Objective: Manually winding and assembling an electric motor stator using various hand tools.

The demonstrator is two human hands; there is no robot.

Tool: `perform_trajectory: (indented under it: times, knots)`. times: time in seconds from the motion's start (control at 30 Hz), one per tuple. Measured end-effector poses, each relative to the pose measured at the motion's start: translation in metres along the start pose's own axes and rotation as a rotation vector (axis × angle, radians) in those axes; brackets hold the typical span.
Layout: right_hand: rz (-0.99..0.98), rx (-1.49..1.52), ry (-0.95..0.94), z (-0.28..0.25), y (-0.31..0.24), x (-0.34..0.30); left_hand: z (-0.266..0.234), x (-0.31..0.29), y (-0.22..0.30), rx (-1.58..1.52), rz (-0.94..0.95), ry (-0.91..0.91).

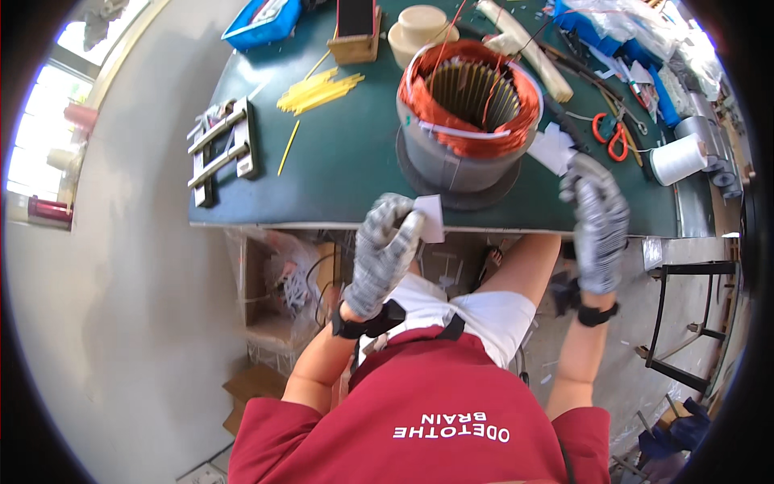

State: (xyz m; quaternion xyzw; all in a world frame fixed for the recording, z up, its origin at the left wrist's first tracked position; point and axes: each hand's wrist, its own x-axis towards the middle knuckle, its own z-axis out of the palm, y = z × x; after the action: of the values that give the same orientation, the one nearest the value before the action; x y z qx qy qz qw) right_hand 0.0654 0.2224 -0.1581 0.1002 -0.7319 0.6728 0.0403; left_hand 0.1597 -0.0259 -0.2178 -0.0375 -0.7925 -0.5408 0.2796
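My left hand (385, 248), in a grey mottled knit glove, pinches a small white paper piece (432, 219) just in front of the table's near edge. My right hand (595, 211), gloved alike, is over the table's right front, its fingertips beside some white paper pieces (553, 148). Motion blurs those fingers, and whether they grip the paper does not show. Between and beyond my hands stands a motor stator (463, 165), a grey cylinder with orange-red copper wire coils (427, 93) around its top and a slotted bore. It rests upright on a dark round base (411, 171).
Yellow strips (318, 93) and a metal clamp-like frame (222, 152) lie left on the green table (339, 189). Orange-handled scissors (613, 139), a white thread spool (679, 159) and rods are at right. Blue trays (262, 22) stand farther back. A black metal stool frame (685, 319) is below right.
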Motion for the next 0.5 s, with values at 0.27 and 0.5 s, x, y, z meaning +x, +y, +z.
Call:
perform_trajectory:
  times: [0.27, 0.5]
  knots:
    - [0.025, 0.19, 0.115, 0.035, 0.057, -0.01, 0.005, 0.111, 0.021, 0.134, 0.627, -0.012]
    - [-0.108, -0.045, -0.075, 0.026, 0.128, 0.032, 0.051, 0.125, 0.008, 0.49, 0.818, 0.063]
